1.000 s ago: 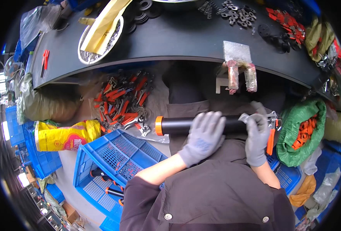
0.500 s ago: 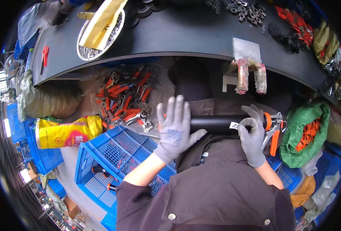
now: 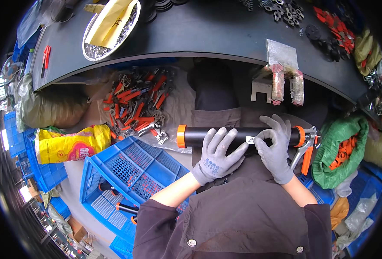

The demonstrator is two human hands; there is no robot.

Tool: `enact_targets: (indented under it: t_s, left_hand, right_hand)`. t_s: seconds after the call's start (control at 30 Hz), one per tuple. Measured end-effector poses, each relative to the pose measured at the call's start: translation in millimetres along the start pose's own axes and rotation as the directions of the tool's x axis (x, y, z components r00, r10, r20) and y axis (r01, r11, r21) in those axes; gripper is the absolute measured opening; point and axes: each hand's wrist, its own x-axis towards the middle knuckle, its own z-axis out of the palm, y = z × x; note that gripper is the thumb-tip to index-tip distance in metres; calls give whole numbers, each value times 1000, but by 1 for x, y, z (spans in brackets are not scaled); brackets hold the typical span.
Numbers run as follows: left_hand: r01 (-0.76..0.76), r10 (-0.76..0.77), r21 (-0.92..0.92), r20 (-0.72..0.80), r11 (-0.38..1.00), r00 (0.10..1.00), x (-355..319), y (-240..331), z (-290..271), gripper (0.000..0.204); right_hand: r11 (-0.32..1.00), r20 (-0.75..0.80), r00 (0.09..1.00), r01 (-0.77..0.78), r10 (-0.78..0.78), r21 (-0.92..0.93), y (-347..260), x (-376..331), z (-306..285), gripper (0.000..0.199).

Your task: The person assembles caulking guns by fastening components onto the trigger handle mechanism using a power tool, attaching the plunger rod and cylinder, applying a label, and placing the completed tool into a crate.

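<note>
Both the left hand [image 3: 217,155] and the right hand [image 3: 275,149] wear grey knitted work gloves, the dark brown jacket sleeves are pushed up the forearms, and two round metal snap buttons sit on the jacket.

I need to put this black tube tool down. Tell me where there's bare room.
The dark workbench is bare along its middle, between the metal bowl on the left and the grey plate on the right. Its far right end is crowded with red parts. Below, the blue crate is mostly open; the pile of orange-handled tools leaves no room.
</note>
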Motion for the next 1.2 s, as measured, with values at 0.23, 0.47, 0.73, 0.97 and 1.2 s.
enact_targets:
  t_s: [0.23, 0.47, 0.73, 0.97, 1.2]
  left_hand:
    - [16, -16, 40, 13, 999, 1000, 5, 0, 2, 50]
    - [27, -30, 70, 49, 997, 998, 9, 0, 3, 51]
    - [36, -42, 90, 68, 995, 997, 8, -2, 7, 53]
    - [33, -38, 76, 73, 997, 997, 11, -3, 7, 54]
    - [28, -34, 66, 93, 997, 995, 11, -3, 6, 55]
  right_hand:
    - [999, -25, 999, 42, -43, -31, 0, 4, 3, 10]
    - [998, -7, 999, 38, -39, -54, 1, 5, 3, 9]
    - [995, -52, 996, 70, -74, -69, 5, 5, 8, 9]
    - [992, -86, 991, 90, -98, -93, 3, 5, 9, 10]
    - [992, -86, 992, 82, -91, -98, 2, 5, 9, 11]
